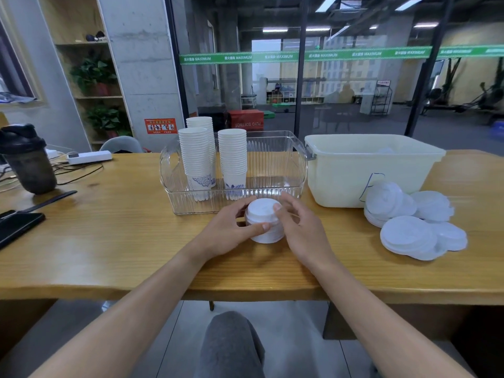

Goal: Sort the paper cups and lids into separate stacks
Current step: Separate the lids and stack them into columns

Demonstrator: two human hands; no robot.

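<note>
A white paper cup with a white lid (264,211) on it stands on the wooden table (109,241) in front of the clear bin. My left hand (231,227) grips the cup's left side, thumb across its front. My right hand (297,225) pinches the lid's right rim with curled fingers. Three tall stacks of white paper cups (197,156) stand in the clear ribbed plastic bin (272,197). Loose white lids (409,230) lie in low overlapping piles on the table to the right.
A cream plastic tub (368,170) sits right of the clear bin. At the left stand a dark shaker bottle (27,159), a power strip (90,156) with cables, and a black phone (16,227). A glass wall rises behind the table.
</note>
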